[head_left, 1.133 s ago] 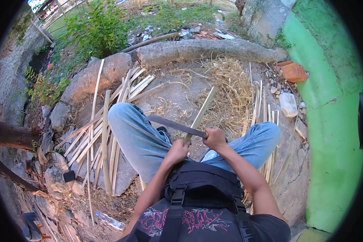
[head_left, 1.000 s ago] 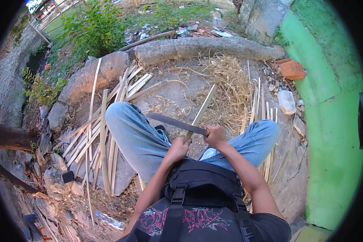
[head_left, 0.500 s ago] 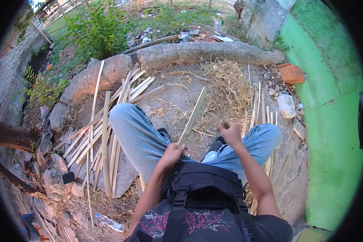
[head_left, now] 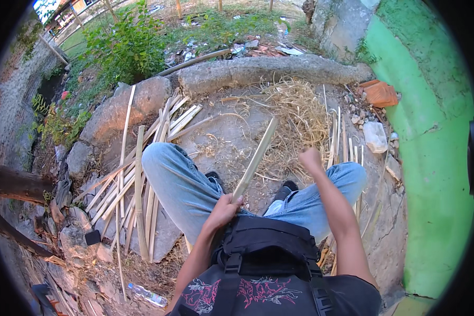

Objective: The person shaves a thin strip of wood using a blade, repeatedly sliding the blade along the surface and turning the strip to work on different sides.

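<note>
My left hand is closed round the lower end of a flat, pale bamboo strip. The strip slants up and away to the right over the ground between my knees. To its right, above my right knee, my right hand is curled into a fist, apart from the strip. Whatever that fist may hold is hidden. Beyond it lies a tangled heap of thin bamboo shavings.
Several split bamboo strips lie beside my left knee, with more strips by the right one. A low stone kerb runs across the far side. Rightward stand a clear plastic container and a green wall.
My right hand has moved to the right and slightly farther out. The bamboo strip's far end has shifted a little to the right, still in my left hand.
</note>
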Demonstrator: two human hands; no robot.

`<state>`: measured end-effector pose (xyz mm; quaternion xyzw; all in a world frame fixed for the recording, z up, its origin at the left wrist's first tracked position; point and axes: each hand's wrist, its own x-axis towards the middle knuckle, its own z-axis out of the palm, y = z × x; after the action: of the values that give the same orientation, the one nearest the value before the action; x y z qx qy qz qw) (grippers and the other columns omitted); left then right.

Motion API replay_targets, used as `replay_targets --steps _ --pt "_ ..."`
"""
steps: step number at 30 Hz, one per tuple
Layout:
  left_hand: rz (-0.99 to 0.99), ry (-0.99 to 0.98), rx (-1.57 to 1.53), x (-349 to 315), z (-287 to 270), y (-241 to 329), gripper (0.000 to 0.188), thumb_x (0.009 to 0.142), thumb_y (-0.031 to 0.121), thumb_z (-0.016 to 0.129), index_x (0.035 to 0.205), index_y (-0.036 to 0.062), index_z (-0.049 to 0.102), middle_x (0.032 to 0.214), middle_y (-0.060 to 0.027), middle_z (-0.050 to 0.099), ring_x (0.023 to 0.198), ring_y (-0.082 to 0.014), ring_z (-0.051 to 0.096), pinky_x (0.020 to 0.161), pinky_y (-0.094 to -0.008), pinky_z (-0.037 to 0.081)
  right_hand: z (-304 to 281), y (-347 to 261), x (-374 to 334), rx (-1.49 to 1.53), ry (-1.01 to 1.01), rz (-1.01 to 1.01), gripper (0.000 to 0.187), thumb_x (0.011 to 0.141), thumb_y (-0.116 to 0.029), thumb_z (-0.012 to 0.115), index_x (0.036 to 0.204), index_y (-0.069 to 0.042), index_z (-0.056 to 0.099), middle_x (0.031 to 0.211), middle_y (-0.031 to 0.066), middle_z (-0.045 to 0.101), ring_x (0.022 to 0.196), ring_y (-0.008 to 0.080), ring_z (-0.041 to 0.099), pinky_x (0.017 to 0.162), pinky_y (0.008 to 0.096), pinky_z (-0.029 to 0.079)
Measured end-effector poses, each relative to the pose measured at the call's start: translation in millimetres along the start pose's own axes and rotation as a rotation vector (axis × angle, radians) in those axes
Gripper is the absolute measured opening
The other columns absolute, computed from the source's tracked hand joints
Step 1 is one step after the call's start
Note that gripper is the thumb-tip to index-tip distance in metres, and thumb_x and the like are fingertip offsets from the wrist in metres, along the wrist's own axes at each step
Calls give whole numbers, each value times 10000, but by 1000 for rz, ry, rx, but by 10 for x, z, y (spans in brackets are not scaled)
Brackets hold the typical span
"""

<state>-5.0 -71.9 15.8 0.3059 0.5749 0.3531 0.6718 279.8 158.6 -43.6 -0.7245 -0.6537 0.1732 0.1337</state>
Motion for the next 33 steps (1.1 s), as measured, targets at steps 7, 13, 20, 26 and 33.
replay_targets --steps 7,13,20,26,33 --pt "-17 97 111 75 -27 4 277 977 238 520 927 -10 631 644 13 523 596 -111 469 555 -311 400 -78 -133 -99 411 -7 178 264 754 -240 648 683 14 660 635 160 653 612 273 652 602 410 464" --pt "75 216 437 108 74 22 314 940 225 542 916 -82 600 740 -209 624 719 -311 604 719 -415 464 -305 -826 -1254 253 -190 -370 220 759 -235 655 708 -21 669 681 199 655 642 334 661 617 427 515" --pt "119 241 567 -47 187 103 298 922 210 539 928 -86 580 850 -328 607 868 -465 607 769 -467 455 24 -530 -1152 36 -211 -525 171 723 -222 649 709 -57 693 679 179 659 669 357 659 642 436 529" --pt "113 237 544 108 114 -28 255 949 183 515 867 -53 565 674 -109 551 683 -178 497 677 -369 431 -194 -551 -525 -39 -110 -153 200 743 -234 637 752 -49 714 732 214 661 724 384 659 668 461 524" --pt "83 206 528 152 93 -44 337 933 233 540 924 -103 571 828 -322 604 837 -429 621 750 -457 449 -113 -686 -1072 8 -167 -301 257 763 -291 658 788 -39 696 732 237 651 707 396 655 674 479 523"
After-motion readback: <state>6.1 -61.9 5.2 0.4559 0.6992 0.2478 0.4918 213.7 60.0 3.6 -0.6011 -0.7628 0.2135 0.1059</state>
